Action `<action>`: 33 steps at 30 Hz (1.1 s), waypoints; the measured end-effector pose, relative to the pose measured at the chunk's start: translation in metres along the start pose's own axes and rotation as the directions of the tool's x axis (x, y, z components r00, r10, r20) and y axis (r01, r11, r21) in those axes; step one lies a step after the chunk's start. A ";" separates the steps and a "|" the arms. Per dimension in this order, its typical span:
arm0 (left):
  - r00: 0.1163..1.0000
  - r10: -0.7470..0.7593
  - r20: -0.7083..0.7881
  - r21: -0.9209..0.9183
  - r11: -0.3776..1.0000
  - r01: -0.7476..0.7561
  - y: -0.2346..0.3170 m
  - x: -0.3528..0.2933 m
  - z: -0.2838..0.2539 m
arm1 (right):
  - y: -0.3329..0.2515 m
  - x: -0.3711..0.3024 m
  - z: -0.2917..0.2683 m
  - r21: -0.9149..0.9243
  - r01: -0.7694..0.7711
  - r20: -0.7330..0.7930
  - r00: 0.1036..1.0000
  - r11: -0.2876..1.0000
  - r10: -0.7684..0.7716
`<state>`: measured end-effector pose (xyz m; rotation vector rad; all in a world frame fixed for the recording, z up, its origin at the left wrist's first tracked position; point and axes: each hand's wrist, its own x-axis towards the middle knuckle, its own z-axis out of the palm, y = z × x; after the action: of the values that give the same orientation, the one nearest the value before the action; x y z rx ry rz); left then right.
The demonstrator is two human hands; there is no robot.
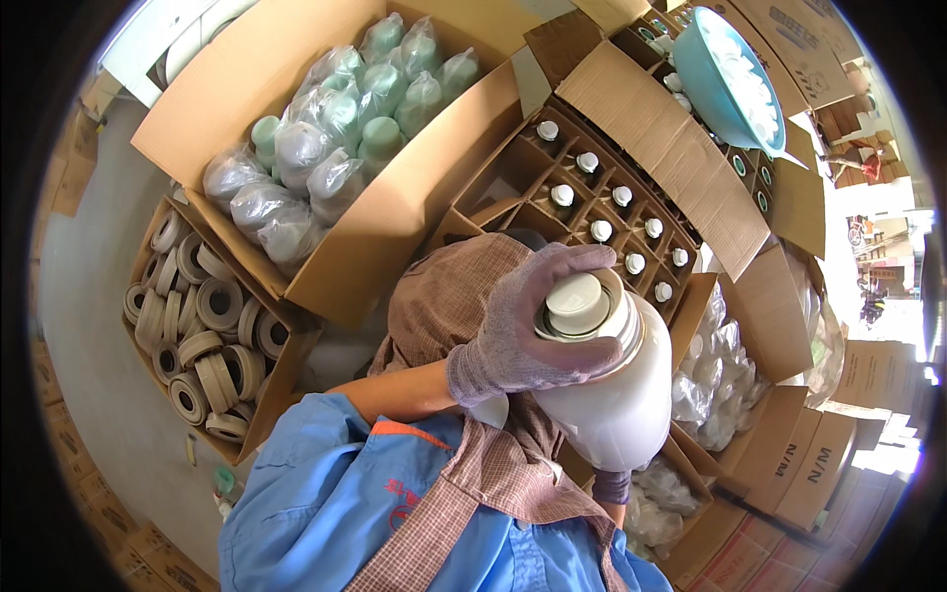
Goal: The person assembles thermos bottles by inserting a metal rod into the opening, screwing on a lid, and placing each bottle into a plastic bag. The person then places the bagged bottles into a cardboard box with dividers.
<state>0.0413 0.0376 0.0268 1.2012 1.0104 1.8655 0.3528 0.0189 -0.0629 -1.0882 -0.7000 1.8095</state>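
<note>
A glossy white vacuum flask (617,405) is tilted in front of my body, its mouth facing up toward me. A pale round stopper (579,304) sits in the mouth, inside a white neck ring (623,328). My gloved left hand (538,321) is closed around this neck ring, thumb on one side and fingers on the other. Under the flask, only the grey-purple glove cuff of my right hand (612,485) shows; its fingers are hidden behind the flask.
Beyond the flask stands a divided carton (493,173) of white-capped flasks. Plastic-wrapped pale green and white cups (380,94) fill a carton at left, beige rings (219,304) a lower box. A blue basin (705,74) of white parts stands far right; bagged parts (725,375) nearer.
</note>
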 end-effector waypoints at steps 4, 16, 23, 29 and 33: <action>0.995 -0.020 0.094 0.021 1.000 0.018 0.006 0.006 -0.006 | 0.000 -0.004 0.001 -0.012 0.006 -0.006 1.000 1.000 -0.006; 0.964 0.074 0.254 -0.125 0.991 -0.044 0.021 0.018 0.003 | -0.003 -0.005 0.007 -0.015 0.042 -0.019 0.999 0.999 -0.042; 0.980 0.144 0.135 -0.323 0.942 -0.094 -0.015 0.014 -0.005 | -0.040 -0.005 0.038 -0.660 0.210 -0.017 0.956 0.721 -0.294; 0.927 0.111 0.357 -0.197 0.979 -0.041 -0.002 -0.007 -0.023 | -0.054 -0.049 0.053 -0.958 0.103 -0.016 0.913 0.268 -0.407; 0.743 -0.374 0.556 0.272 0.926 0.263 0.031 -0.034 -0.047 | -0.048 -0.076 0.011 -0.107 0.336 -0.206 0.913 0.936 -0.351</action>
<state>0.0044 -0.0173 0.0276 1.4832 0.9460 1.0249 0.3794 -0.0280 0.0099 -1.1136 -0.7697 1.3492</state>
